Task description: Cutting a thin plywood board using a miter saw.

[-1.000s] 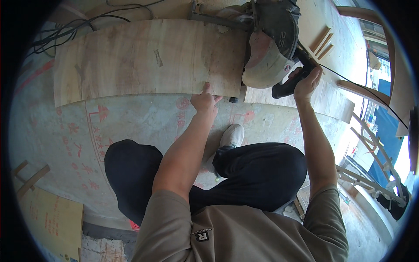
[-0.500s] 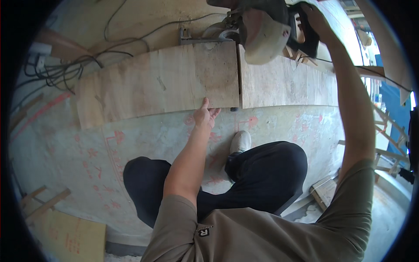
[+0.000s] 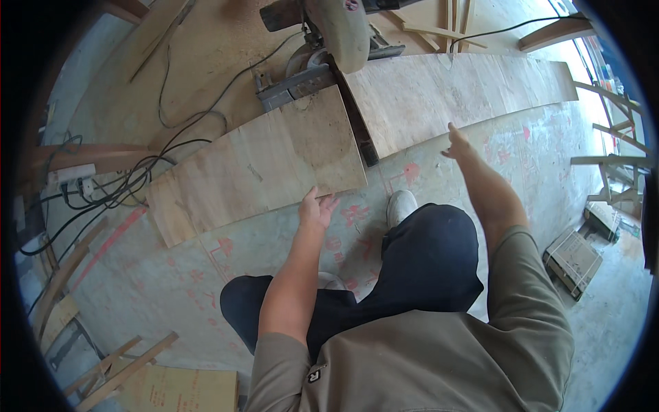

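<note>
A cut plywood board lies in two pieces, the left piece [image 3: 254, 158] angled from the right piece [image 3: 467, 89], with a dark gap between. My left hand [image 3: 317, 209] is at the left piece's front edge, thumb touching it, fingers spread loosely. My right hand [image 3: 458, 144] is open near the right piece's front edge, fingers apart; whether it touches is unclear. Behind the gap stands a mitre saw, its pale guard [image 3: 343, 31] above the metal base [image 3: 288, 89], partly out of view at the top.
A power strip [image 3: 72, 175] and tangled black cables [image 3: 117, 192] lie left. Wood strips [image 3: 439, 31] lie behind the board. Wooden frames [image 3: 611, 161] stand at the right near a strapped flat package [image 3: 573, 264]; more wood pieces [image 3: 137, 360] are at lower left.
My right hand has let go of the saw handle and come down to the right piece's front edge. The saw head rose, uncovering the gap. The view has turned, and the pieces appear more angled apart.
</note>
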A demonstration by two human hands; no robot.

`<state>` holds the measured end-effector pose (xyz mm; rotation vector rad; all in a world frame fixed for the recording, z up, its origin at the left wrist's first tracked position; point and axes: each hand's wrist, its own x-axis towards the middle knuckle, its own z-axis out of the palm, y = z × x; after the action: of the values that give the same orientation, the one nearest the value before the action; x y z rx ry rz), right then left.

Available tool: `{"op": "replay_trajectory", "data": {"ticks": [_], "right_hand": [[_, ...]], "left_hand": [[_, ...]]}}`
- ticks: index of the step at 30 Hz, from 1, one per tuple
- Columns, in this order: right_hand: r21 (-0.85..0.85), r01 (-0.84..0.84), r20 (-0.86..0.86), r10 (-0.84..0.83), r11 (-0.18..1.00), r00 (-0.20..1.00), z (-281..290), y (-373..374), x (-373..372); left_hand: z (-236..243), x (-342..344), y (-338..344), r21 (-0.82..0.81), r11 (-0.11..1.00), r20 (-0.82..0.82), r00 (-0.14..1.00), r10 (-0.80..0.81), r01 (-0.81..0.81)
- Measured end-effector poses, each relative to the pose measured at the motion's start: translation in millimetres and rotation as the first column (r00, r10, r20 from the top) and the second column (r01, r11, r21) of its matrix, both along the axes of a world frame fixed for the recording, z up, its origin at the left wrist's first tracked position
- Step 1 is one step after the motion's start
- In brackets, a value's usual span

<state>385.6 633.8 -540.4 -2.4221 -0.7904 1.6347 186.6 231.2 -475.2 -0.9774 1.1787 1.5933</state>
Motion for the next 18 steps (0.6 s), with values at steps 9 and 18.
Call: {"op": "replay_trajectory", "data": {"ticks": [9,18], "right_hand": [[0.143,0.096,-0.392,-0.032,0.985,0.919,38.0,29.4,55.6],[0.062,0.007,-0.334,0.014,0.998,0.943,53.3,-4.5,98.5]], "left_hand": [[19.3,34.6,57.1,-0.997,0.041,-0.066,-0.529,-0.846,0.058],[63.3,-10.5,28.5,-0.999,0.039,-0.036,-0.761,-0.647,0.014]]}}
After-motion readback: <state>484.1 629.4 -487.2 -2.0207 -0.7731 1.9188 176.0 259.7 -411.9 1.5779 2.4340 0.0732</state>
